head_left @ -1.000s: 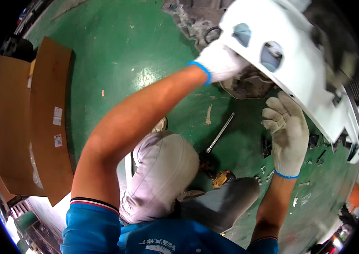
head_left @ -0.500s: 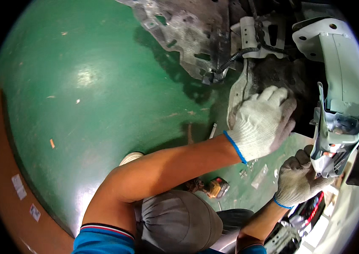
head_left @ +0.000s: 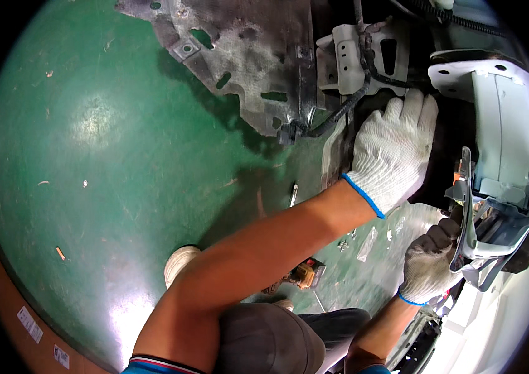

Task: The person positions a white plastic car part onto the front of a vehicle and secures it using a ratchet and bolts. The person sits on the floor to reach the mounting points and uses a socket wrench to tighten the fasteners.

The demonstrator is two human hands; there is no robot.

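in the head view, the left hand [head_left: 394,149], in a white knit glove with a blue cuff, reaches up and away from the body on a nearly straight bare forearm that crosses from the lower middle to the upper right. its palm lies flat against the dark inner part [head_left: 445,156] of the vehicle body, fingers [head_left: 412,107] stretched out and close together, tips pointing up toward the white bracket [head_left: 353,57] and the black cable [head_left: 339,112] that runs beside it. the hand presses on the surface and clasps nothing.

the right hand [head_left: 428,262], in a greyer knit glove with a blue cuff, comes up from the lower right on a bent arm. its fingers [head_left: 442,230] are curled shut around the lower edge of a pale blue-grey panel piece [head_left: 501,143] where a thin metal strip [head_left: 466,206] hangs down; the fingertips are hidden behind that edge. the panel piece stands at the right side, just right of the left hand and above the right one.

a dirty grey underbody shield [head_left: 246,56] spreads across the top, lifted off the green floor [head_left: 90,156]. on the floor below the left forearm lie a yellow and black tool [head_left: 305,273] and a few clear plastic bags [head_left: 367,243]. a pale shoe [head_left: 180,262] rests on the floor beside the elbow, and a brown board [head_left: 15,311] runs along the lower left edge.
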